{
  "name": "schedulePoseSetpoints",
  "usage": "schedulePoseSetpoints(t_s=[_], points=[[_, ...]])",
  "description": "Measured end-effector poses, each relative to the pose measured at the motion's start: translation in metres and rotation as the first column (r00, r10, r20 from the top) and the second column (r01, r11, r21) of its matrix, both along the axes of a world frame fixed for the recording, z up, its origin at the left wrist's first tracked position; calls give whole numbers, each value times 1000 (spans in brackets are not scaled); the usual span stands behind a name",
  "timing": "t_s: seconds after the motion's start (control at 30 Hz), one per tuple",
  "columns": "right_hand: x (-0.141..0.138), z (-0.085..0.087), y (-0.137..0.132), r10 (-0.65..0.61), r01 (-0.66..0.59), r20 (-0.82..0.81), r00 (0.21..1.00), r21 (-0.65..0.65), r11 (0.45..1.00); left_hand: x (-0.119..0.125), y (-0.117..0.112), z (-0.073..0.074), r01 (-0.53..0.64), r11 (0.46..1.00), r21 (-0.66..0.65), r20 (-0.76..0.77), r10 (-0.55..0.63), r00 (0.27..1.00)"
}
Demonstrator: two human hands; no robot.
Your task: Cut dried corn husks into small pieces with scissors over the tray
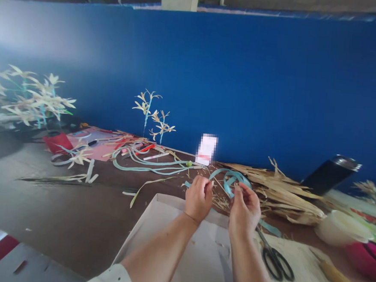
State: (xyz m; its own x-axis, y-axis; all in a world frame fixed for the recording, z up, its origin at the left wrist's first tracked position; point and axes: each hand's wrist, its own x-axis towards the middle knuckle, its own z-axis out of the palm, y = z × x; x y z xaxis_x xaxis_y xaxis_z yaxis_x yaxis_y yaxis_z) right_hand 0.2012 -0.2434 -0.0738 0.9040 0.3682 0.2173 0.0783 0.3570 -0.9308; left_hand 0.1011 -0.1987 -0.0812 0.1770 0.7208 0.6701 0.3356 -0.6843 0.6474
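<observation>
My left hand is closed above the far edge of a shallow pale box lid, thumb pressed to the fingers. To its right, my right hand pinches with thumb and fingertips. Whatever thin thing either hand holds is too small to make out. Just behind the fingers curls a light blue ribbon; from this view I cannot tell whether it runs into my hands. Black-handled scissors lie beside my right wrist, partly covered by it. Dried husks are piled behind my right hand.
Looped pale-blue cords, a pink sheet and pens lie behind to the left. Husk flowers stand far left, two smaller stems at the blue wall. A phone, dark tumbler, white bowl and pink container are around.
</observation>
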Motion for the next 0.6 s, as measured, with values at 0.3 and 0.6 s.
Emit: schedulePoseSetpoints(t_s=[0.3,0.6], points=[[9,37,-14,-41,54,-80,996,173,983,3,4,-7,-49,991,-125,-97,37,995],[33,85,-14,102,-85,127,987,-132,988,2,5,-9,-45,997,-60,-57,42,998]])
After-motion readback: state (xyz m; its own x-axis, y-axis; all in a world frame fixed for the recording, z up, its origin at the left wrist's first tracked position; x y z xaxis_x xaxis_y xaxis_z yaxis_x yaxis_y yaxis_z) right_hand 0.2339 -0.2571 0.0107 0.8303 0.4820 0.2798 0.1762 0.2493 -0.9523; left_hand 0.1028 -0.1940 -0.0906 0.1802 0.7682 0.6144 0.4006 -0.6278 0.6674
